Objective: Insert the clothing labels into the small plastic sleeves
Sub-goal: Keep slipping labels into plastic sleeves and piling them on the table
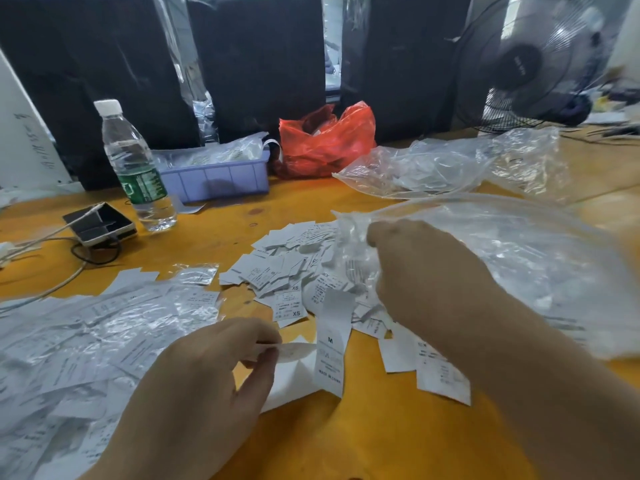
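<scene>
Left hand (207,368) pinches label (330,344) near table (381,441) front edge; right hand (426,271) grips big plastic bag (519,258). Label light, floppy, likely best pinched at end.

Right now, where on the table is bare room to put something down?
Bare wood lies near the front edge between both forearms, and behind the loose labels, before the purple tray. The left side under the filled sleeves is crowded.
</scene>
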Action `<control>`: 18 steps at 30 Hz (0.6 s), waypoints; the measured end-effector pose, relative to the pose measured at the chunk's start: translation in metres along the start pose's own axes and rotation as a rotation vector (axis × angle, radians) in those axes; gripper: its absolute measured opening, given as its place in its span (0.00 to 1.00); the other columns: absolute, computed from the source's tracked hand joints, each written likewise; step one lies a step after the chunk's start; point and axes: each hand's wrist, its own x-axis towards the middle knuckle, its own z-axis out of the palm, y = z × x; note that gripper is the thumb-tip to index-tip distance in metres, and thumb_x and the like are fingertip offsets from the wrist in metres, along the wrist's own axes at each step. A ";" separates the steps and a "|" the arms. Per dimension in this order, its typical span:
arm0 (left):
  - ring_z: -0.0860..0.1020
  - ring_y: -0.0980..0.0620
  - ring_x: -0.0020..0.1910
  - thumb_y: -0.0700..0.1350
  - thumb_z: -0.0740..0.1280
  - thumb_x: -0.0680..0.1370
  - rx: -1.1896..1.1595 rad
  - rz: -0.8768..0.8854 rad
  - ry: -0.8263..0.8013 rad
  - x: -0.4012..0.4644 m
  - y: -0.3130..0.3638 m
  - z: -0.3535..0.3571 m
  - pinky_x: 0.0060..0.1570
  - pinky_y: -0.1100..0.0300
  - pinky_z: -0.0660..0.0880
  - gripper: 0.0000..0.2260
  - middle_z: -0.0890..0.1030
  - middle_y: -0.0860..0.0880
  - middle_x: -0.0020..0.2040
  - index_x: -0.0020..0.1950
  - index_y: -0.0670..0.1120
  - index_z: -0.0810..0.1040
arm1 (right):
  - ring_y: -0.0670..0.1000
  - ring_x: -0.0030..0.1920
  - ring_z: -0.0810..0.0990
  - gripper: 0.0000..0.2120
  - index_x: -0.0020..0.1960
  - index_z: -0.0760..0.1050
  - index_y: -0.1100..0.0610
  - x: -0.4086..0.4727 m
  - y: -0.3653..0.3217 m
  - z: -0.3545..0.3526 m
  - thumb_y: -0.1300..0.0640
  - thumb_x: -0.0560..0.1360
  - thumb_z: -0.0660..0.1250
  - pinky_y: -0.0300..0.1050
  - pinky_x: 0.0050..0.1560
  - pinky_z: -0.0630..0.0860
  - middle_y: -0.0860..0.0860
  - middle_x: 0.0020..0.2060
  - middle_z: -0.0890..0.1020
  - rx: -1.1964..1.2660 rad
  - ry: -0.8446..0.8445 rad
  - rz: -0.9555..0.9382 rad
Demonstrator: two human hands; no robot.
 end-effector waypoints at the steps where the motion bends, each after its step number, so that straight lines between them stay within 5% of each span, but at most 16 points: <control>1: 0.79 0.65 0.38 0.44 0.70 0.67 -0.004 0.005 0.015 0.001 0.003 -0.002 0.38 0.75 0.72 0.07 0.81 0.63 0.36 0.41 0.55 0.80 | 0.54 0.45 0.68 0.14 0.56 0.70 0.54 -0.002 0.007 0.003 0.65 0.73 0.60 0.49 0.43 0.72 0.51 0.44 0.70 -0.007 0.039 0.021; 7: 0.72 0.65 0.24 0.45 0.70 0.67 -0.043 0.023 0.034 0.001 0.016 -0.004 0.25 0.75 0.67 0.07 0.79 0.66 0.36 0.40 0.58 0.79 | 0.54 0.42 0.69 0.15 0.60 0.71 0.58 -0.009 0.025 0.019 0.67 0.75 0.60 0.46 0.39 0.69 0.50 0.40 0.66 -0.058 -0.107 0.163; 10: 0.72 0.74 0.29 0.43 0.72 0.70 -0.080 0.002 0.042 -0.001 0.019 -0.004 0.27 0.80 0.64 0.09 0.77 0.69 0.38 0.38 0.58 0.78 | 0.55 0.43 0.69 0.14 0.61 0.70 0.59 -0.005 0.029 0.020 0.65 0.76 0.61 0.49 0.41 0.71 0.52 0.45 0.64 -0.035 -0.102 0.219; 15: 0.77 0.65 0.31 0.52 0.69 0.73 -0.158 -0.050 0.093 -0.003 0.016 -0.006 0.24 0.77 0.65 0.03 0.79 0.68 0.36 0.44 0.61 0.77 | 0.59 0.62 0.67 0.18 0.66 0.65 0.55 -0.007 0.036 0.022 0.54 0.77 0.61 0.51 0.42 0.69 0.55 0.58 0.67 -0.140 -0.161 0.328; 18: 0.80 0.57 0.36 0.52 0.67 0.70 -0.189 -0.060 0.078 -0.003 0.017 -0.009 0.27 0.70 0.72 0.06 0.79 0.67 0.34 0.45 0.64 0.78 | 0.57 0.52 0.70 0.14 0.62 0.67 0.57 -0.008 0.032 0.024 0.60 0.76 0.60 0.50 0.41 0.71 0.52 0.44 0.69 -0.121 -0.185 0.314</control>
